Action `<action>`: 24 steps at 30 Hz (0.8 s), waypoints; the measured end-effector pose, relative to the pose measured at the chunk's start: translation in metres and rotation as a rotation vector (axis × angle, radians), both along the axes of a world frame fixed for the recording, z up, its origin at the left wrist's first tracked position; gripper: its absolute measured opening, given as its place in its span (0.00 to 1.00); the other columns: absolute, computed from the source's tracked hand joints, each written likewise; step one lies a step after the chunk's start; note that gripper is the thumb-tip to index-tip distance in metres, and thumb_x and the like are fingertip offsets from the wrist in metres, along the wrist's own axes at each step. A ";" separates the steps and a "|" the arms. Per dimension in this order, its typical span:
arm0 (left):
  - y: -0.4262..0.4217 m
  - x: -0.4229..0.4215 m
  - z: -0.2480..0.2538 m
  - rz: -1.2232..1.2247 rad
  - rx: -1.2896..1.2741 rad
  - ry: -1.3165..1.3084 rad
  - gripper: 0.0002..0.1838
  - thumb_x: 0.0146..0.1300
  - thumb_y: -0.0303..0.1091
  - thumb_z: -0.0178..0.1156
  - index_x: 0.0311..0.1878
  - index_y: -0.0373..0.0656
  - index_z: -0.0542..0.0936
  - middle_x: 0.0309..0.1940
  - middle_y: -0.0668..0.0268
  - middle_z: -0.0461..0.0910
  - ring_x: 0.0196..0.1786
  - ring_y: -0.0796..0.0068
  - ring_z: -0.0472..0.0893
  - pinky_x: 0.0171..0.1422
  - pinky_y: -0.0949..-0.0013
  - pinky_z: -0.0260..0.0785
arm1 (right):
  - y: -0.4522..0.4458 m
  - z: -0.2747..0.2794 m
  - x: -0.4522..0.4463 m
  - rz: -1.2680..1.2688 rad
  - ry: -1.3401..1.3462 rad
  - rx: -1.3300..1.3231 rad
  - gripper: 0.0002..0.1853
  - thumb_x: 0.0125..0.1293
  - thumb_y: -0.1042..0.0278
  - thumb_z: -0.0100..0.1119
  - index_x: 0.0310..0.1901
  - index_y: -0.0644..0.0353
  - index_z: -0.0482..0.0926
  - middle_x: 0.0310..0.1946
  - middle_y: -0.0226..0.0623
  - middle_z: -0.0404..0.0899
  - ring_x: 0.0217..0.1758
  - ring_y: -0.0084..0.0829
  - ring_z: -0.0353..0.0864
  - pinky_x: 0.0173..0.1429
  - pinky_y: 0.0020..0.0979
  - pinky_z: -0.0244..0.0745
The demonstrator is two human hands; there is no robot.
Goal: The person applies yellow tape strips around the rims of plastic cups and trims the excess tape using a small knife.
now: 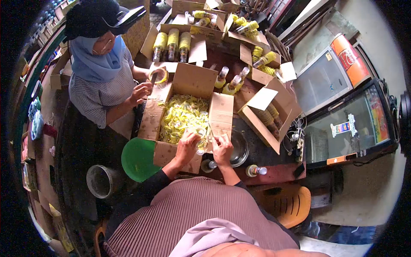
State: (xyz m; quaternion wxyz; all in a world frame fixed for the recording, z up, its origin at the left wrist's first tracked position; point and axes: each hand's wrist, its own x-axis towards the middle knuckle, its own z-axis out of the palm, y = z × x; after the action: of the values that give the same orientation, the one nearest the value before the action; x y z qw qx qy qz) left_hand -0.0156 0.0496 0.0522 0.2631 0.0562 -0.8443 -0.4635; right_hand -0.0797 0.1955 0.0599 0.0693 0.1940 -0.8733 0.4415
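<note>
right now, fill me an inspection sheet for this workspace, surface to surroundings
Surface: dark tabletop, crowded.
Job's things: open carton filled with yellow shreds.
Clutter: metal bowl and loose bottle near the right hand; cartons of bottles at the far end.
Hands: left hand holds a pale item, details unclear; right hand close beside it, grip unclear.
Cables: white cables tangled by the table's right end.
Surroundings: co-worker beside the carton; two glass-fronted coolers at right; orange chair.
</note>
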 end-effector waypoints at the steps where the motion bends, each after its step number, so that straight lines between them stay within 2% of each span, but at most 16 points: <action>1: -0.004 -0.001 -0.004 0.018 -0.011 0.026 0.03 0.56 0.21 0.59 0.34 0.39 0.77 0.30 0.56 0.77 0.37 0.52 0.77 0.39 0.58 0.70 | 0.001 0.002 0.003 0.022 0.057 0.012 0.03 0.57 0.73 0.62 0.33 0.62 0.81 0.29 0.41 0.73 0.34 0.40 0.77 0.39 0.37 0.72; 7: -0.003 0.001 -0.003 0.029 0.017 0.052 0.03 0.55 0.21 0.59 0.32 0.39 0.77 0.29 0.56 0.76 0.35 0.52 0.77 0.37 0.58 0.69 | 0.004 0.004 0.021 0.163 0.271 0.204 0.09 0.57 0.72 0.60 0.41 0.59 0.79 0.34 0.42 0.73 0.39 0.42 0.78 0.42 0.40 0.74; 14: 0.006 0.002 -0.005 0.012 0.083 0.069 0.02 0.55 0.21 0.59 0.32 0.38 0.76 0.28 0.57 0.76 0.34 0.52 0.78 0.36 0.58 0.70 | -0.003 -0.002 0.019 0.139 0.352 0.302 0.09 0.57 0.73 0.59 0.41 0.59 0.78 0.33 0.41 0.72 0.39 0.42 0.77 0.41 0.40 0.75; 16: 0.012 0.007 -0.007 -0.070 0.038 0.027 0.04 0.54 0.19 0.59 0.33 0.36 0.77 0.28 0.56 0.78 0.33 0.57 0.80 0.36 0.63 0.71 | -0.005 -0.007 0.009 0.109 0.358 0.346 0.09 0.56 0.73 0.59 0.39 0.60 0.80 0.32 0.41 0.73 0.40 0.41 0.78 0.42 0.39 0.75; 18: 0.021 0.012 -0.002 -0.099 0.026 0.017 0.04 0.55 0.20 0.59 0.35 0.37 0.78 0.30 0.56 0.79 0.34 0.57 0.81 0.38 0.63 0.72 | 0.000 -0.016 -0.010 0.015 0.215 0.290 0.06 0.56 0.72 0.61 0.36 0.61 0.82 0.31 0.42 0.75 0.37 0.39 0.79 0.39 0.36 0.75; 19: 0.018 0.010 0.000 -0.084 0.051 0.036 0.05 0.55 0.19 0.57 0.35 0.37 0.78 0.31 0.56 0.78 0.35 0.55 0.80 0.39 0.62 0.72 | 0.000 -0.019 -0.016 -0.015 -0.072 0.050 0.05 0.56 0.71 0.63 0.32 0.62 0.83 0.30 0.42 0.76 0.32 0.36 0.80 0.36 0.34 0.74; 20: 0.013 0.007 0.001 -0.068 0.075 0.053 0.05 0.56 0.19 0.56 0.36 0.38 0.78 0.32 0.56 0.78 0.36 0.54 0.79 0.39 0.60 0.72 | 0.002 -0.023 -0.020 -0.004 -0.085 -0.022 0.06 0.57 0.69 0.64 0.32 0.63 0.83 0.29 0.41 0.76 0.27 0.34 0.79 0.34 0.33 0.73; 22: 0.007 0.004 0.000 -0.061 0.115 0.066 0.05 0.56 0.20 0.57 0.37 0.37 0.77 0.34 0.56 0.78 0.40 0.54 0.79 0.43 0.60 0.73 | 0.004 -0.017 -0.016 0.008 -0.106 -0.085 0.05 0.57 0.72 0.64 0.32 0.64 0.82 0.29 0.39 0.75 0.28 0.32 0.79 0.34 0.33 0.73; 24: 0.004 0.003 -0.001 -0.032 0.000 0.119 0.06 0.55 0.20 0.58 0.36 0.37 0.76 0.37 0.56 0.79 0.44 0.55 0.79 0.47 0.60 0.72 | 0.004 -0.008 -0.002 0.018 -0.136 -0.097 0.05 0.57 0.73 0.64 0.32 0.65 0.82 0.28 0.38 0.75 0.28 0.32 0.79 0.34 0.32 0.73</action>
State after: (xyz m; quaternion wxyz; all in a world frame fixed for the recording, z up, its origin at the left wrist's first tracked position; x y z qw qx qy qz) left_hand -0.0125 0.0533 0.0516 0.3055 0.0152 -0.8279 -0.4701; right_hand -0.0816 0.1994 0.0520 0.0150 0.1678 -0.8519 0.4959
